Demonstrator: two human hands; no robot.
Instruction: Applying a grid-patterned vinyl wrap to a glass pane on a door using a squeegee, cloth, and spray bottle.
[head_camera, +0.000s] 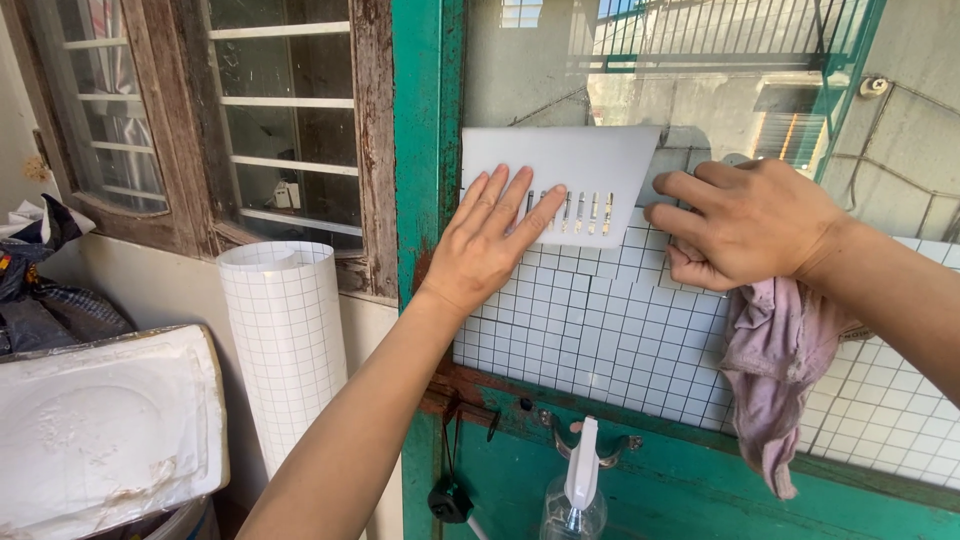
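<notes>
White plastic squeegee (560, 185), slotted, pressed flat on the gridded film (600, 330) over our glass door pane (560, 70); our left hand (490, 240) lies open-fingered across it. Our right hand (745, 222) grips a mauve rag (775, 370) against the film. Film roll (285, 340) stands left; spray bottle (575, 495) below.

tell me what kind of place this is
Probably an outdoor side of an old house, at a door or window being covered. A worn wooden window frame stands beside a green door frame, whose glass pane reflects neighbouring buildings; a roll of gridded film leans nearby.
</notes>
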